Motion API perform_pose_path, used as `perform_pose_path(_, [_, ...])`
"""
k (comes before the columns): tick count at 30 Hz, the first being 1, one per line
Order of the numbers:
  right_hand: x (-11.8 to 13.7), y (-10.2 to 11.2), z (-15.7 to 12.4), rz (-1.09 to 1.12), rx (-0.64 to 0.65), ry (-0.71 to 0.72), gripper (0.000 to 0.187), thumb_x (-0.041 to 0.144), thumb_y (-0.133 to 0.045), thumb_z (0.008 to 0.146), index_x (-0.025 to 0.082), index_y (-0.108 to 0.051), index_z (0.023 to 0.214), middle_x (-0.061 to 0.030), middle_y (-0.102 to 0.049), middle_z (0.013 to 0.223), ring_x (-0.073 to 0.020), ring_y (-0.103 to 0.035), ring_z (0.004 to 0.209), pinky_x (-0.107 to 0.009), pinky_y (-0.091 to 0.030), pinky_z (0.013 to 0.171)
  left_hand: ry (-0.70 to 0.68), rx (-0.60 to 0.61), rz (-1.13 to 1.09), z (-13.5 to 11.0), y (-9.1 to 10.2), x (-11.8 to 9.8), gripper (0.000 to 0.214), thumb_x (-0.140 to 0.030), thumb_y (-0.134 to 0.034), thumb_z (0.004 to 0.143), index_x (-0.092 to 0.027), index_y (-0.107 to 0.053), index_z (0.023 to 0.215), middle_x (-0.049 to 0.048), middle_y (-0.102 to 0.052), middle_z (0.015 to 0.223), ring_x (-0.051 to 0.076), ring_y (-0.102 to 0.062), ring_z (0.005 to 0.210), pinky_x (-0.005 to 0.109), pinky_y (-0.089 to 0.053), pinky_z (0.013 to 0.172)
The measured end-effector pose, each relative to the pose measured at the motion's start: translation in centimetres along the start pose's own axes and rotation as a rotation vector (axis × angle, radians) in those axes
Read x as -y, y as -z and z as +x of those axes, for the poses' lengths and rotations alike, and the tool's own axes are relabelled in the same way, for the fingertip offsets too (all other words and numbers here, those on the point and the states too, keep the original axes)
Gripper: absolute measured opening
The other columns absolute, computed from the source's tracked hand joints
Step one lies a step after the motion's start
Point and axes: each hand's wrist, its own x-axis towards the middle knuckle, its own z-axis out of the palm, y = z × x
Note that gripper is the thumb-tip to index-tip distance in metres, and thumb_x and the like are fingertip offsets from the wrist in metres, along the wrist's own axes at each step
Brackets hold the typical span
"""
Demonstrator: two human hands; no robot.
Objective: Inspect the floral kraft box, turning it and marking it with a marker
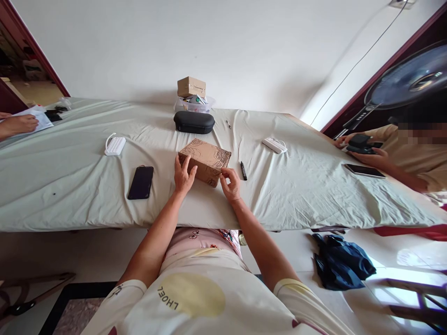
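A brown cardboard box (206, 156) with dark swirl patterns lies on the cloth-covered table in front of me. My left hand (184, 176) rests against its left front side, fingers spread and thumb apart. At the right front corner, my right hand (230, 184) has its thumb and forefinger pinched together at the box's edge. The other right fingers are curled. A black marker pen (243, 170) lies just right of that hand. To the left of my left hand is a dark smartphone (140, 183), lying flat.
Behind the box sit a black zip case (194, 122), a clear plastic tub (192, 107) and a smaller carton (191, 87). White cabled blocks (115, 146) flank it on both sides. One person's hands (21, 123) hold paper at left; another (370, 153) holds a dark device at right.
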Motion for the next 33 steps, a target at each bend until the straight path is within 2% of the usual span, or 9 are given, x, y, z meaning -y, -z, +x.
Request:
perform_pose_path(4, [0.7,-1.0,-0.5,0.026,0.193,0.104,0.038,0.034,-0.051,0.103,0.022,-0.061,0.137,-0.0084,-0.067,0.098,-0.0177,-0.064,0.082,-0.031,-0.058,0.069,-0.134,0.074,0.013,-0.5,-0.3,-0.7,0.062,-0.063,-0.05,0.099,-0.024,-0.056,0.147,0.016,-0.028,0.17,0.035,-0.027,0.159,0.053,-0.033,0.126])
perform_pose_path(8, [0.7,-1.4,-0.7,-0.002,0.248,0.098,0.042,0.034,-0.047,0.105,0.021,-0.058,0.143,-0.0066,-0.068,0.09,-0.0169,-0.062,0.075,-0.032,-0.059,0.071,-0.275,0.16,-0.01,-1.0,-0.7,-1.6,0.067,-0.064,-0.058,0.095,-0.02,-0.054,0.146,0.0194,-0.028,0.169,0.036,-0.024,0.16,0.054,-0.031,0.127])
perform_pose_path(13, [-0.1,-1.1,-0.5,-0.048,0.2,-0.003,0.045,0.04,-0.044,0.106,0.02,-0.06,0.143,-0.008,-0.071,0.095,-0.0169,-0.063,0.075,-0.034,-0.059,0.078,-0.27,0.153,-0.011,-1.2,-1.0,-1.8,0.063,-0.057,-0.064,0.094,-0.021,-0.052,0.144,0.02,-0.03,0.168,0.036,-0.027,0.159,0.055,-0.032,0.126])
perform_pose_path(19, [-1.4,-0.6,-0.3,-0.122,0.095,-0.21,0.051,0.048,-0.047,0.102,0.019,-0.061,0.141,-0.0011,-0.066,0.078,-0.0154,-0.058,0.065,-0.031,-0.055,0.072,-0.28,0.109,-0.053,-1.0,-1.2,-1.5,0.051,-0.048,-0.062,0.095,-0.022,-0.057,0.139,0.0175,-0.034,0.166,0.033,-0.037,0.155,0.052,-0.038,0.125])
perform_pose_path(23, [-2.1,-0.1,-0.1,-0.143,-0.055,-0.325,0.049,0.048,-0.048,0.099,0.021,-0.061,0.137,-0.0007,-0.066,0.081,-0.0157,-0.059,0.069,-0.032,-0.055,0.074,-0.229,0.1,-0.109,-0.8,-1.0,-1.3,0.04,-0.041,-0.056,0.098,-0.023,-0.063,0.133,0.0145,-0.039,0.165,0.031,-0.042,0.152,0.05,-0.04,0.123])
perform_pose_path(27, [-3.0,0.4,0.0,-0.165,-0.223,-0.451,0.043,0.046,-0.048,0.096,0.019,-0.065,0.124,-0.0066,-0.069,0.093,-0.0176,-0.063,0.079,-0.035,-0.056,0.081,-0.145,0.106,-0.153,-0.4,-0.7,-0.9,0.035,-0.034,-0.048,0.1,-0.025,-0.066,0.128,0.0119,-0.051,0.156,0.028,-0.049,0.146,0.049,-0.043,0.122])
perform_pose_path(30, [-3.2,0.5,0.0,-0.056,-0.183,-0.559,0.044,0.049,-0.048,0.095,0.018,-0.066,0.12,-0.0067,-0.069,0.092,-0.0185,-0.066,0.078,-0.036,-0.058,0.08,-0.116,0.109,-0.191,-0.2,-0.5,-0.6,0.034,-0.033,-0.047,0.101,-0.027,-0.066,0.127,0.0102,-0.056,0.15,0.026,-0.052,0.143,0.046,-0.044,0.122])
perform_pose_path(33, [-2.7,0.3,-0.2,0.05,-0.071,-0.509,0.05,0.052,-0.051,0.096,0.021,-0.062,0.133,-0.0025,-0.068,0.087,-0.0168,-0.066,0.075,-0.033,-0.057,0.075,-0.11,0.108,-0.201,-0.1,-0.5,-0.4,0.033,-0.033,-0.044,0.102,-0.027,-0.067,0.125,0.0085,-0.057,0.149,0.025,-0.052,0.142,0.044,-0.044,0.122])
